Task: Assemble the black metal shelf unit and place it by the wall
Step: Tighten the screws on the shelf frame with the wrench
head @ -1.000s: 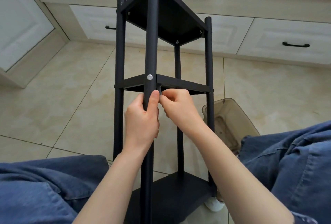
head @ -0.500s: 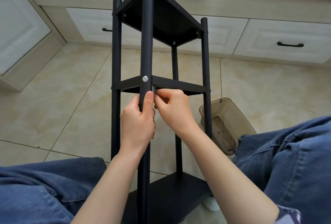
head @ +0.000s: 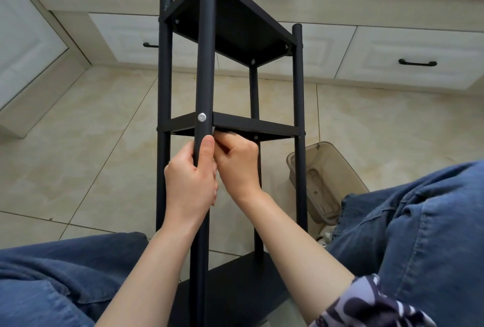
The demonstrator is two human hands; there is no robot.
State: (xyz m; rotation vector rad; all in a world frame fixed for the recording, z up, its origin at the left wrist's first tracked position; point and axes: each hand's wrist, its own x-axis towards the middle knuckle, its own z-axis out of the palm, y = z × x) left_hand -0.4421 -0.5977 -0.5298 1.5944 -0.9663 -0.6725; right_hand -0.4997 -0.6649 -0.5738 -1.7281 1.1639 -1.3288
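1. The black metal shelf unit (head: 230,28) stands on the glossy beige tile floor (head: 78,130) between the person's legs in blue denim (head: 419,235), in front of cream panelled drawers (head: 408,57) with slim black handles.
2. It has four round matte tubular posts and flat rectangular shelves with thin folded edges.
3. The left hand (head: 190,185) grasps the nearest post (head: 207,51), fingers wrapped round the tube and the thumb lying straight up its front.
4. Just above the thumb, a round silver screw head (head: 201,117) sits in the post at the corner of the middle shelf (head: 251,127).
5. The right hand (head: 237,164) is curled tight under that corner, touching the left hand; whether it pinches anything is hidden.
6. A translucent smoky plastic bin (head: 322,180) with rounded corners lies beside the right post.
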